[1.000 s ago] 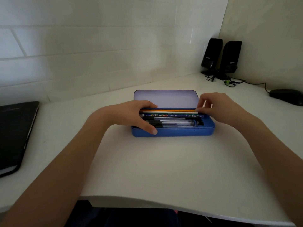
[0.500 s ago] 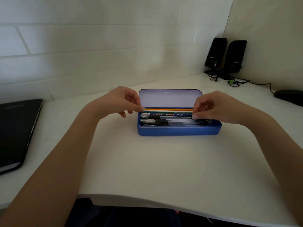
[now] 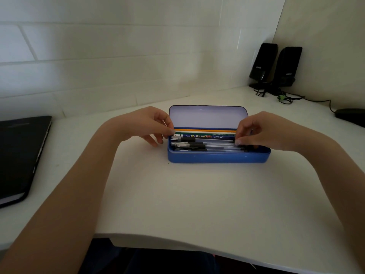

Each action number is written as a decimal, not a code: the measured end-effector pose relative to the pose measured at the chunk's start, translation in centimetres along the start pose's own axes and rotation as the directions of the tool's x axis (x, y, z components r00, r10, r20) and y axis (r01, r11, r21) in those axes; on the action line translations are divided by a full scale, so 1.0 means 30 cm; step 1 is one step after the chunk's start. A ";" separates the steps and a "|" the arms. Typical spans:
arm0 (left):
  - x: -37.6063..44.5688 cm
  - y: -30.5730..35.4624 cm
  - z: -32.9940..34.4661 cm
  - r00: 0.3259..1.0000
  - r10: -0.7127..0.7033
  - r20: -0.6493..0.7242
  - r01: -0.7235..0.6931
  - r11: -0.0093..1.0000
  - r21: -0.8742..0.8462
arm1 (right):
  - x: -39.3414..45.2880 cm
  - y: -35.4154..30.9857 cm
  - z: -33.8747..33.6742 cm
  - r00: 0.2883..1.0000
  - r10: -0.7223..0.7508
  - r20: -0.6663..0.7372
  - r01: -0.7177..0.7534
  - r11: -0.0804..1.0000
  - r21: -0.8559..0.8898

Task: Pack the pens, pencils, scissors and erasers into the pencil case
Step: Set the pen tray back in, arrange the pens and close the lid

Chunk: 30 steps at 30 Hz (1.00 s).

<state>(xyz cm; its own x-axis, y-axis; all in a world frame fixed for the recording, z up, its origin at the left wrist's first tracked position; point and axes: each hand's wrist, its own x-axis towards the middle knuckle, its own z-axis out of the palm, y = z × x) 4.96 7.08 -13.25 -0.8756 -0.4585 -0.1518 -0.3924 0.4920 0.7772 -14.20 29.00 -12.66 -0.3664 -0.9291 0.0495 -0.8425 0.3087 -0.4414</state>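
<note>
A blue pencil case [image 3: 217,157] lies open on the white desk, its lid [image 3: 207,116] standing up at the back. Along the back wall inside lie an orange pencil [image 3: 205,130], a green one and a blue patterned one. In front of them lie several clear pens with black grips [image 3: 197,145]. My left hand [image 3: 142,125] pinches the left ends of the pencils between thumb and forefinger. At the right end of the case my right hand [image 3: 262,131] curls over the pencils, hiding their ends. No scissors or erasers are visible.
A closed black laptop [image 3: 17,155] lies at the left. Two black speakers [image 3: 276,66] with cables stand in the back right corner, and a dark mouse [image 3: 350,115] lies at the far right. The desk's curved front edge [image 3: 177,242] is close to me.
My left hand lifted off the case's front left and moved to its left end, pinching the pencil tips. My right hand stayed at the right end. The view shifted slightly.
</note>
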 end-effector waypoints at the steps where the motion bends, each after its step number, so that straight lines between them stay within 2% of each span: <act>1: 0.000 -0.001 -0.001 1.000 0.000 -0.007 0.000 1.000 0.000 | 0.000 -0.001 0.001 1.000 -0.001 -0.005 0.001 1.000 -0.005; 14: -0.004 0.011 -0.007 0.999 0.038 -0.035 -0.038 0.999 0.020 | 0.001 -0.014 0.009 0.999 0.019 0.034 -0.016 0.996 -0.090; 22: -0.032 0.028 -0.002 0.989 0.064 0.132 -0.078 0.992 0.100 | -0.010 -0.012 -0.011 0.996 0.047 0.078 -0.045 0.999 -0.025; 30: -0.036 0.030 -0.003 0.988 0.067 0.139 -0.082 0.991 0.106 | -0.017 -0.018 -0.017 0.981 0.079 0.178 -0.082 0.997 0.013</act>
<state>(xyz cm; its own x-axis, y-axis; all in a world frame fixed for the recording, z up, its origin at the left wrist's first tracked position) 5.58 7.95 -12.31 -0.9306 -0.3172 -0.1829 -0.3468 0.6033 0.7181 -13.76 29.42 -11.99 -0.3556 -0.9233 -0.1453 -0.8044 0.3815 -0.4555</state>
